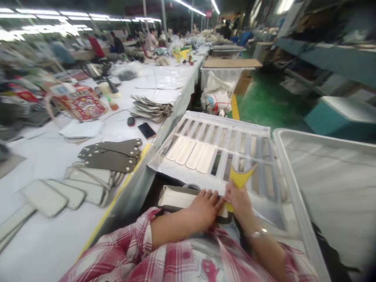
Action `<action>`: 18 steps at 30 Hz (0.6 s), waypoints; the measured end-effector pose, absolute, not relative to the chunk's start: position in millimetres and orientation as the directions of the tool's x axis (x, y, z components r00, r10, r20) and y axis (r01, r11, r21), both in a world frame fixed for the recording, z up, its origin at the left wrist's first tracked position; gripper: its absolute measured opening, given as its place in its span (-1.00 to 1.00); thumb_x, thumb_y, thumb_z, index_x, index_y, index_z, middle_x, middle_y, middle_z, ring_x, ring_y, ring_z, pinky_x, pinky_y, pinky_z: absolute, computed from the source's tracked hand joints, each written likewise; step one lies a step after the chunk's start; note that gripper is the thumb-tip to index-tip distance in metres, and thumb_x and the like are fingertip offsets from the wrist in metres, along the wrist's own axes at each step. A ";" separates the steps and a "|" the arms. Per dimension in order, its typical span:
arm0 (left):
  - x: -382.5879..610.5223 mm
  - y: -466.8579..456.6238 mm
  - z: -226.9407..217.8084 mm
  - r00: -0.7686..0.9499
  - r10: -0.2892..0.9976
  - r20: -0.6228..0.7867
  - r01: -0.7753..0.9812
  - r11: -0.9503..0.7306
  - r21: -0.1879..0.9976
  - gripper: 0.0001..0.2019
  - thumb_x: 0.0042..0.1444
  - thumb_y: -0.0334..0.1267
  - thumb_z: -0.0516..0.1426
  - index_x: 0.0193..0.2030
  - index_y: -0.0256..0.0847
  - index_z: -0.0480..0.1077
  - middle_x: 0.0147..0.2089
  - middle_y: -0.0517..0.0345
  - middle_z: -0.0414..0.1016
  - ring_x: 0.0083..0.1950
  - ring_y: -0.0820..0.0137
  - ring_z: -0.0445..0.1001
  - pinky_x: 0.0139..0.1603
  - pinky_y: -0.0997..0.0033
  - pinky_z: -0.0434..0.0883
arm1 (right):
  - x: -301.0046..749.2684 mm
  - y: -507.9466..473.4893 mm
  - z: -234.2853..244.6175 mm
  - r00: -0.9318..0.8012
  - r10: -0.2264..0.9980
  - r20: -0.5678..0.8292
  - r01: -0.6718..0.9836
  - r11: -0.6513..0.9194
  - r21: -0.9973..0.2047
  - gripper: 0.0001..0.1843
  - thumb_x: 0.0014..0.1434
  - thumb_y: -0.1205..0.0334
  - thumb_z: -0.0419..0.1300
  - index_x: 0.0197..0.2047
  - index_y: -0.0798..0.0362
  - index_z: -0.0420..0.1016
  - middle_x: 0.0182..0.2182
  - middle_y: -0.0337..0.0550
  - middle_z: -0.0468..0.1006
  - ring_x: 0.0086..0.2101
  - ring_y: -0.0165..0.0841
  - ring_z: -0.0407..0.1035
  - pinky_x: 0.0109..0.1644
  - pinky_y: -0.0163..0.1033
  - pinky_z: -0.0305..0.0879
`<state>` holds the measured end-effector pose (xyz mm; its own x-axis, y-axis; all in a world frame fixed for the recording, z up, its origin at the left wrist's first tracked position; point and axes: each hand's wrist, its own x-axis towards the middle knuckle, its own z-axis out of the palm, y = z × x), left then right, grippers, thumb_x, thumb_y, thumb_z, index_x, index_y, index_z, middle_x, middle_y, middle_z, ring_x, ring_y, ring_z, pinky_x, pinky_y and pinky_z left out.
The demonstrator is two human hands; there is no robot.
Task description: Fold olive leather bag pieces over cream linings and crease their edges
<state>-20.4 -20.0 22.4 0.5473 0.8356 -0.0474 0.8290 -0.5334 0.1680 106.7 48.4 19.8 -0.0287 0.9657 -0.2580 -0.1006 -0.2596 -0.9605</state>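
Note:
My left hand (205,206) lies palm down, fingers together, on a pale flat leather piece with a dark edge (176,197) held against my lap. My right hand (239,199) sits just right of it, fingers closed on a yellow tool with two pointed wings (239,178) that sticks up from the grip. Both hands touch at the piece's right end. Ahead of them is a white slotted tray (205,176) holding several cream oblong strips (192,152).
A long white worktable (44,235) on my left carries grey rounded pieces (67,192), dark olive pieces (114,154), a phone (147,130) and stacked papers (151,107). A clear plastic bin (331,184) stands at right. Green floor and other workers lie beyond.

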 end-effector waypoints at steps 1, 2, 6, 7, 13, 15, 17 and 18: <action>-30.3 -23.9 26.4 0.551 0.834 -0.014 0.816 -0.536 0.215 -0.27 0.07 0.08 0.06 0.27 -0.33 0.00 0.25 -0.27 0.10 0.22 0.05 0.13 0.19 0.02 0.06 | 108.5 52.0 27.2 -0.101 0.955 -0.279 -0.071 -0.287 -0.955 -0.62 0.01 -0.11 0.15 -0.35 0.01 0.15 -0.71 -0.45 0.16 -0.74 -0.53 0.03 -0.70 -0.38 0.02; -44.2 -29.1 30.0 0.534 0.845 0.036 0.806 -0.522 0.280 -0.28 0.07 0.10 0.05 0.26 -0.30 0.03 0.25 -0.21 0.14 0.23 0.10 0.13 0.22 0.04 0.03 | 110.3 56.4 34.5 -0.191 0.924 -0.331 0.046 -0.328 -0.943 -0.61 0.06 -0.15 0.09 -0.33 0.03 0.19 -0.69 -0.38 0.25 -0.71 -0.50 0.14 -0.67 -0.36 0.10; -122.6 -58.3 30.2 -0.045 0.971 0.234 0.729 -0.128 0.673 -0.52 0.21 0.00 -0.09 0.16 -0.23 0.19 0.17 -0.03 0.29 0.22 0.28 0.19 0.27 0.14 0.05 | 107.9 76.7 56.9 -0.588 0.656 -0.472 0.465 -0.203 -0.862 -0.54 0.05 -0.17 0.09 -0.29 0.11 0.27 -0.52 -0.17 0.43 -0.60 -0.41 0.32 -0.56 -0.31 0.26; -140.8 -64.7 24.5 -0.239 0.951 0.195 0.614 -0.008 0.789 -0.54 0.24 -0.03 -0.16 0.14 -0.25 0.20 0.15 -0.03 0.31 0.20 0.30 0.22 0.24 0.17 0.12 | 103.1 81.5 60.3 -0.665 0.547 -0.508 0.534 -0.128 -0.836 -0.53 0.04 -0.15 0.11 -0.25 0.11 0.27 -0.49 -0.16 0.44 -0.59 -0.41 0.33 -0.56 -0.31 0.28; -163.4 -74.0 -28.5 -0.309 0.932 -0.188 -0.083 0.171 0.982 -0.37 0.26 0.01 -0.44 0.07 -0.31 0.26 0.02 -0.03 0.42 0.05 0.30 0.39 0.11 0.21 0.29 | 48.4 109.2 67.8 -0.762 0.245 -0.600 0.636 0.457 -0.621 -0.69 0.10 0.05 0.09 -0.18 0.09 0.35 -0.28 -0.02 0.48 -0.41 -0.28 0.39 -0.38 -0.21 0.29; -151.9 -73.5 -36.9 -0.319 0.926 -0.204 -0.123 0.173 0.977 -0.35 0.25 0.06 -0.45 0.04 -0.27 0.27 -0.05 0.02 0.46 -0.03 0.30 0.42 0.06 0.23 0.31 | 27.5 114.3 65.3 -0.770 0.270 -0.578 0.597 0.623 -0.505 -0.75 0.15 0.11 0.02 -0.29 0.10 0.40 -0.32 0.01 0.50 -0.36 -0.24 0.38 -0.31 -0.19 0.23; -144.3 -74.0 -39.6 -0.334 0.918 -0.214 -0.144 0.175 0.974 -0.34 0.23 0.09 -0.45 0.02 -0.25 0.28 -0.10 0.06 0.47 -0.07 0.30 0.42 0.03 0.24 0.32 | 7.4 114.5 58.3 -0.769 0.311 -0.559 0.578 0.711 -0.399 -0.68 0.22 0.14 -0.09 -0.35 0.11 0.41 -0.36 0.04 0.50 -0.34 -0.22 0.38 -0.28 -0.17 0.19; -142.6 -74.7 -39.8 -0.340 0.913 -0.226 -0.166 0.178 0.970 -0.33 0.23 0.11 -0.45 0.02 -0.24 0.29 -0.10 0.06 0.47 -0.06 0.30 0.41 0.04 0.24 0.31 | -2.2 113.0 53.5 -0.772 0.337 -0.539 0.567 0.749 -0.343 -0.64 0.24 0.14 -0.13 -0.34 0.11 0.42 -0.36 0.05 0.51 -0.33 -0.21 0.38 -0.27 -0.17 0.18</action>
<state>-142.6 -74.7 -39.8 -0.3401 0.9129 -0.2256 -0.1658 0.1779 0.9700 -2.2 113.0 53.5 -0.7718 0.3374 -0.5390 0.5668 0.7492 -0.3427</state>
